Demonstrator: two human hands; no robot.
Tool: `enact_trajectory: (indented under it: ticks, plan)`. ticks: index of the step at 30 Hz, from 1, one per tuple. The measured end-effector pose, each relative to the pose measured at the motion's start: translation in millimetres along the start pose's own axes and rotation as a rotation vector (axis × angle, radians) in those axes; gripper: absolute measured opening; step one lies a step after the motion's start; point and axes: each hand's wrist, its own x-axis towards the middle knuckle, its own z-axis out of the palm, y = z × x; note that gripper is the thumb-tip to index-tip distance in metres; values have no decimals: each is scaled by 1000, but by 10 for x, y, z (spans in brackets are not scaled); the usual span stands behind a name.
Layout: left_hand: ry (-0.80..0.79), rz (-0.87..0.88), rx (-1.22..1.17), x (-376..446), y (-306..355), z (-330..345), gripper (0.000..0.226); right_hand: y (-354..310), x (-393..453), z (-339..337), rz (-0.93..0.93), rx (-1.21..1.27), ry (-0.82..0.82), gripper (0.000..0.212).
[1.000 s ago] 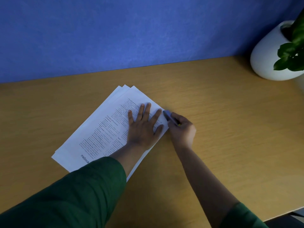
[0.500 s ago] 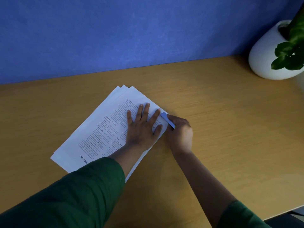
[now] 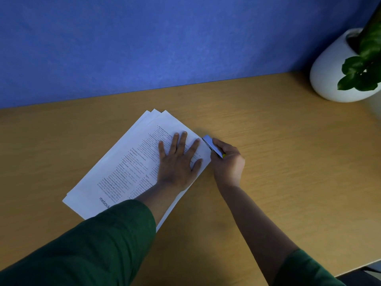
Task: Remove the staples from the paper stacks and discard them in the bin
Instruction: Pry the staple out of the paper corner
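From the head view, a stack of printed paper sheets lies slantwise on the wooden counter, nearer its back edge than its front edge, with the sheets slightly fanned at their far corner. The left hand lies flat on the top sheet, fingers straight and spread, pressing the stack down near its right-hand corner. The right hand is on the counter just beside that corner, its fingers curled around a small blue staple remover. The tool's tip points toward the paper's edge; whether it touches the sheets cannot be told. Both forearms come out of dark green sleeves. A white pot holding a green plant stands at the counter's back right corner, against a blue wall.
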Motion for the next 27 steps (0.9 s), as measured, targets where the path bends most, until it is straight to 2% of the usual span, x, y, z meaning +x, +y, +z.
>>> enact_trajectory:
  ticks: [5,8,19,23,27]
  plan:
    - [24,-5,-40,-11,8,17,71,57,-73,44,-142,-169,-44,37]
    - [18,-9,-42,-11,6,23,73,58,-100,90,-194,-237,-7,37]
    - [9,-5,-36,-13,13,5,77,86,-144,135,-213,-192,57,36]
    - [-6,-1,-40,2,0,18,77,103,-214,113,-172,-23,30,35]
    - [7,7,-13,1,-2,18,75,104,-141,-31,33,44,193,36]
